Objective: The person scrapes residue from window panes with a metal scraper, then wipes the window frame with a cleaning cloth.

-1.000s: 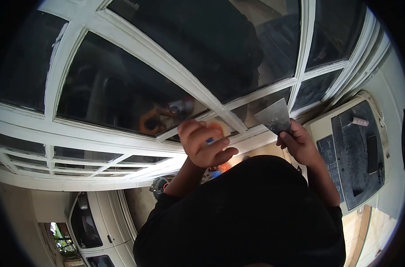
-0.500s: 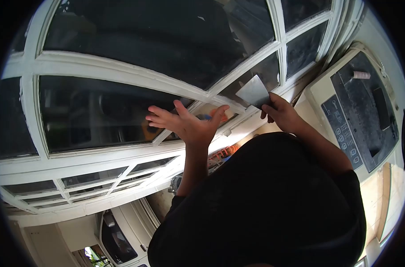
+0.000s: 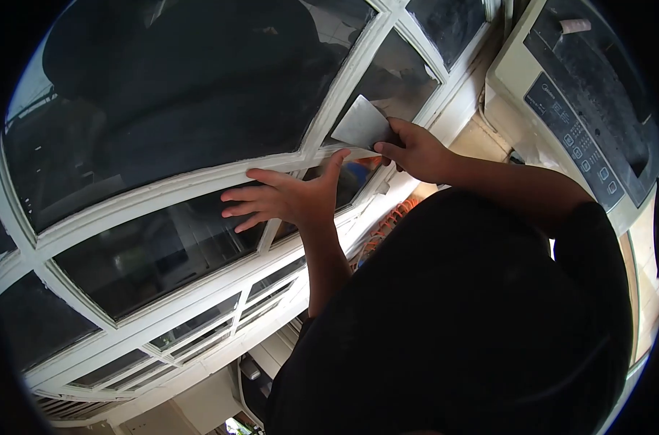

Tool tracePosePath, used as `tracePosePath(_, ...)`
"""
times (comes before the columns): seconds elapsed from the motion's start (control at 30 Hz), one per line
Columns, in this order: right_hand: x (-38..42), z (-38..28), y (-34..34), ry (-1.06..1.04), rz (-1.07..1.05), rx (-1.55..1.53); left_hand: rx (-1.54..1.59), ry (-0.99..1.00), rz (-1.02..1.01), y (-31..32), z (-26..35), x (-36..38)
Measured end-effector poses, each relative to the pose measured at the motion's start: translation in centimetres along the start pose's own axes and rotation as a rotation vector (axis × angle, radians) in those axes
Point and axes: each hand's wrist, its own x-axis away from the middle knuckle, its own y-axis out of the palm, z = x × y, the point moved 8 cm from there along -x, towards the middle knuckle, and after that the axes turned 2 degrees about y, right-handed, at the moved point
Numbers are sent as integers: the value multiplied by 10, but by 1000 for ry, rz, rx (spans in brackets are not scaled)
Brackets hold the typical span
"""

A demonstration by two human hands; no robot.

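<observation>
My right hand (image 3: 423, 151) is closed on one edge of a thin, flat, silvery-grey square plate (image 3: 362, 123), thumb on the near side. The plate's far corner points up over a small glass pane (image 3: 393, 76) of a white-framed window (image 3: 184, 192). To the left, my left hand (image 3: 289, 198) is open, fingers spread and palm toward the window. Its fingertips overlap the white bar between the panes, and its thumb points up toward the plate's lower edge. Chipped paint shows along some of the window bars.
A washing machine (image 3: 572, 138) with a dusty dark lid stands on the right, a pink roll (image 3: 576, 26) lying on it. An orange coiled hose (image 3: 391, 221) lies below the window. More small-paned windows (image 3: 199, 330) and part of a vehicle (image 3: 253, 380) appear at lower left.
My view has turned and shifted along the window. My right hand and the plate have come left and up, closer to my left hand, which stays spread.
</observation>
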Motion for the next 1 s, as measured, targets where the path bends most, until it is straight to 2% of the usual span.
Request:
tracePosePath(0.27,-2,-1,14,-31,-42,21,-72,-26,-4,3,-1,-2)
tracePosePath(0.33,-4,-1,16,-117,-17,9,-77,-25,2,3,0,-2)
tracePosePath(0.47,-9,5,16,-100,-23,-34,-76,-18,-1,2,0,-2)
tracePosePath(0.57,-9,5,16,-57,-29,64,-81,8,23,2,1,-1)
tracePosePath(0.63,-18,17,19,-91,-51,-95,-87,14,37,2,1,0)
tracePosePath(0.73,-19,15,15,-228,33,-78,-86,14,35,3,2,-2)
tracePosePath(1.0,-18,13,9,-198,28,-78,-101,26,50,3,4,-1)
